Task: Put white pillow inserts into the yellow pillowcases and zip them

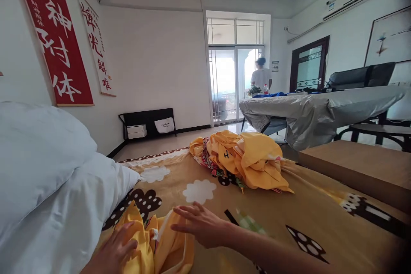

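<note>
A bunched yellow cloth (144, 244) with a paler underside lies on the brown patterned sheet (269, 222) close in front of me. On its left side rests my left hand (117, 244), thumb and fingers apart over the folds. My right hand (204, 224) reaches in from the right, fingers stretched out and touching the upper right edge of this cloth. Neither hand visibly grips it. Farther off on the same sheet sits a larger crumpled heap of yellow fabric (257, 150), with dark lettering and a plaid strip showing. Its inner folds are hidden.
White puffy bedding (58, 180) piles up at the left. A brown cardboard box (359, 158) stands at the right edge. Beyond are a plastic-covered table (308, 111), a black low rack (147, 120) by the wall, and a person (261, 77) near the glass doors.
</note>
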Tool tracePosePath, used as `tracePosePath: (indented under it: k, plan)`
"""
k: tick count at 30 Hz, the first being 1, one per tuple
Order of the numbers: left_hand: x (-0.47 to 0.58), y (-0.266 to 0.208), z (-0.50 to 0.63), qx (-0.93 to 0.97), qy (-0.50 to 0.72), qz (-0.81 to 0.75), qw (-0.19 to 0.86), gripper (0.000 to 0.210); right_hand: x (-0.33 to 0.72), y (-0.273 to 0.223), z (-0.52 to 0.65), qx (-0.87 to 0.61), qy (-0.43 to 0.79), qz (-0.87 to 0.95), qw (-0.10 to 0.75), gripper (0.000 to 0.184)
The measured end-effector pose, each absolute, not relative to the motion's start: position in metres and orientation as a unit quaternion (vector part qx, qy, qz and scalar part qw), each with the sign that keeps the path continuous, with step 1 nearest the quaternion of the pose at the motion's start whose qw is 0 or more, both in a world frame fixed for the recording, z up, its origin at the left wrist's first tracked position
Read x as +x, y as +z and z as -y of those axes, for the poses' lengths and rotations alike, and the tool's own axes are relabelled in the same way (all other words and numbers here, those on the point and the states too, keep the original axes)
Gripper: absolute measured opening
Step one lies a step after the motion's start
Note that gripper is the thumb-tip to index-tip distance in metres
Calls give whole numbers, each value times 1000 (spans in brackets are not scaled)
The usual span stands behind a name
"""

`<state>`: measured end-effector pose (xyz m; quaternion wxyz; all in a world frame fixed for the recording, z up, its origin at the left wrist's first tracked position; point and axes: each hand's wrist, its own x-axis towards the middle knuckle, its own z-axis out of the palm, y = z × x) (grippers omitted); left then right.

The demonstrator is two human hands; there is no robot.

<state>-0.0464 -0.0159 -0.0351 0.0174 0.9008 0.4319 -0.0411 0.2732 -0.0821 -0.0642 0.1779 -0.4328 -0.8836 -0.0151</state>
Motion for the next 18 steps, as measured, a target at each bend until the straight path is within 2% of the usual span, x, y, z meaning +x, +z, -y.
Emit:
tracePosePath:
  k: [2,4,7,10,13,18]
  plan:
    - [-33,-20,25,911,-62,-407,-30,62,254,-68,86,-407,-40,898,162,59]
    - [-23,-15,33,925,-98,-368,-19,54,249,-69,85,-410,-65,902,119,36]
    - [-20,-22,38,929,-109,-353,7,43,267,-56,85,-452,-92,885,59,15]
    - [-29,-22,28,925,-13,-378,-12,37,303,-24,87,-500,-108,857,64,12]
    - [-39,1,7,901,90,-424,19,24,339,22,91,-567,-144,802,119,11]
    - [-37,69,-13,785,392,-456,151,62,378,100,102,-653,-205,695,218,16]
